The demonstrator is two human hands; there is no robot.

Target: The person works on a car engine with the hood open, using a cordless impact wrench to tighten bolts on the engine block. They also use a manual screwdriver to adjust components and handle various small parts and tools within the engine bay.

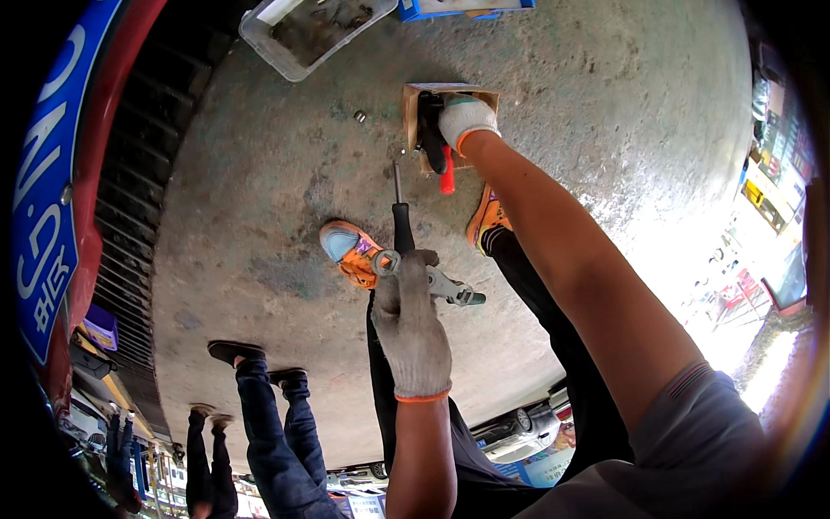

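My left hand [409, 333], in a grey glove with an orange cuff, is closed round several tools: a long screwdriver [402, 223] with a black handle pointing up the picture, a grey ring-ended wrench [386, 262] and another grey metal tool [451, 286]. My right hand [467, 121], in a white glove, reaches into a small cardboard box [411, 112] on the floor, over black-handled tools [430, 130] and beside a red handle [447, 173]. Its fingers are hidden. A small metal socket [360, 116] lies left of the box.
A clear plastic tub [294, 65] and a blue box [462, 10] are at the top. A red vehicle [86, 199] with a blue plate and a floor grate [147, 138] line the left. Other people's legs [259, 406] stand lower left; a white car [519, 432] is behind.
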